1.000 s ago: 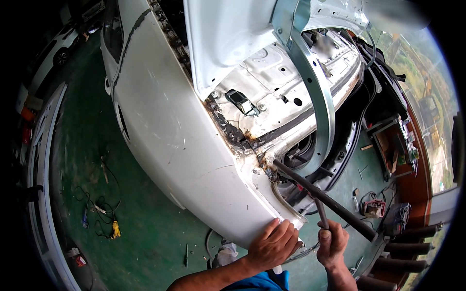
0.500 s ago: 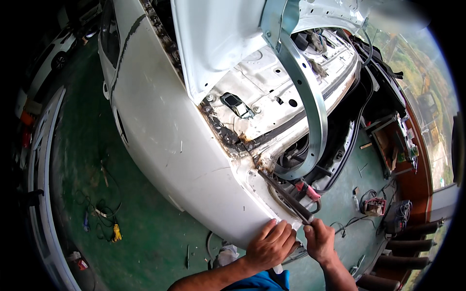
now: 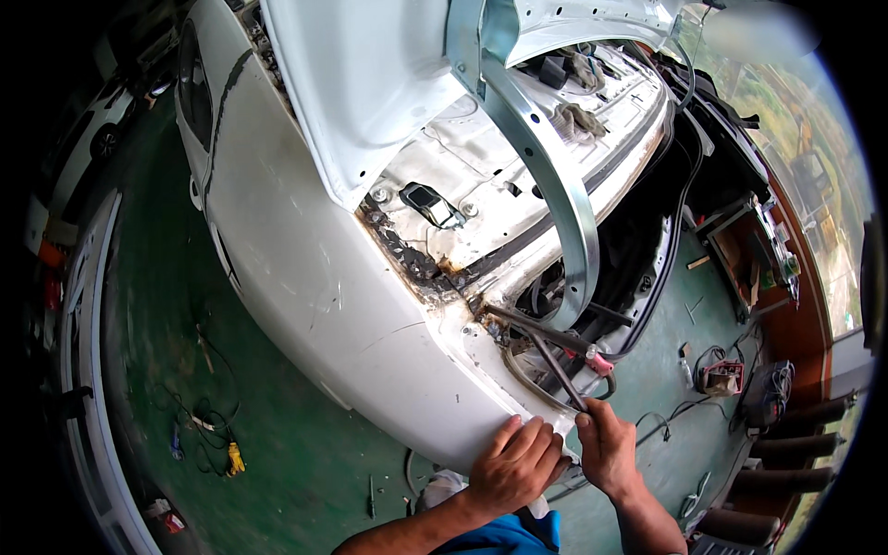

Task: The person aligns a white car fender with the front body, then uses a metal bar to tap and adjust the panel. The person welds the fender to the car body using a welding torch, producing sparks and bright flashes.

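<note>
A stripped white car body (image 3: 305, 268) fills the middle of the head view, its raised panel (image 3: 370, 83) above and a bare metal brace (image 3: 546, 176) curving down across the opening. My left hand (image 3: 514, 464) lies flat on the lower corner of the white panel, fingers spread. My right hand (image 3: 608, 448) is closed around the handle end of a dark pry bar (image 3: 555, 365). The bar's tip reaches toward the rusty seam (image 3: 467, 310) at the corner. A second dark bar with a pink tip (image 3: 601, 363) crosses just beyond it.
Green floor (image 3: 277, 435) lies on both sides of the car. Small tools, a yellow item (image 3: 234, 457) and cables lie at left. A red tool (image 3: 721, 377), cables and dark rollers (image 3: 786, 453) sit at right. A wooden bench (image 3: 749, 268) stands far right.
The long bar held low and to the right a second ago is gone from there; my right hand has moved in next to my left and now grips a shorter bar at the seam.
</note>
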Available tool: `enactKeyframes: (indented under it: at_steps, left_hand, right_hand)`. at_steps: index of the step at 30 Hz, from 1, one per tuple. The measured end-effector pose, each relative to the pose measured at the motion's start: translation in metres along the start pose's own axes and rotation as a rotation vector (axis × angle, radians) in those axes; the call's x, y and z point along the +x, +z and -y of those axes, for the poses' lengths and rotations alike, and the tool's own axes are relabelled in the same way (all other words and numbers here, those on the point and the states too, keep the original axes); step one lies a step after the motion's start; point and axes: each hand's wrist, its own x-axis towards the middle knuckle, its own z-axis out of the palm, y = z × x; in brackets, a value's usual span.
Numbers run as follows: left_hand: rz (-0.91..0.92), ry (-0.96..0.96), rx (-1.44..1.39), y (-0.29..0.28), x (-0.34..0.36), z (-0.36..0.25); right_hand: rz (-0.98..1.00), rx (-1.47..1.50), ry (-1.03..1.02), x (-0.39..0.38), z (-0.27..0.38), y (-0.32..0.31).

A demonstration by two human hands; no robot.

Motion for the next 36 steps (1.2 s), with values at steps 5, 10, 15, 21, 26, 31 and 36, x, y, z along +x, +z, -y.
enactKeyframes:
  at_steps: [5,10,15,21,26,31,36]
  left_hand:
    - [0.027,-0.006,-0.024,0.001,-0.002,0.000]
    - [0.009,-0.014,-0.035,0.000,-0.002,0.000]
    - [0.010,-0.001,-0.022,0.001,-0.001,-0.001]
    - [-0.004,-0.015,-0.035,-0.001,0.000,0.000]
    - [-0.005,0.003,-0.019,0.001,0.001,-0.001]
    - [0.004,-0.007,-0.029,-0.001,0.000,0.001]
    - [-0.019,0.000,-0.023,0.000,0.002,0.001]
  right_hand:
    - [-0.022,0.006,-0.051,0.004,0.004,-0.003]
    - [-0.188,-0.012,-0.282,-0.008,0.011,-0.021]
    - [-0.036,-0.052,-0.069,-0.002,-0.009,0.004]
    - [-0.143,0.047,-0.185,-0.006,0.015,-0.017]
    - [-0.074,-0.029,-0.140,-0.008,-0.011,0.004]
    - [-0.127,0.031,-0.077,-0.010,0.005,-0.003]
    - [-0.112,-0.056,-0.040,-0.001,0.000,0.015]
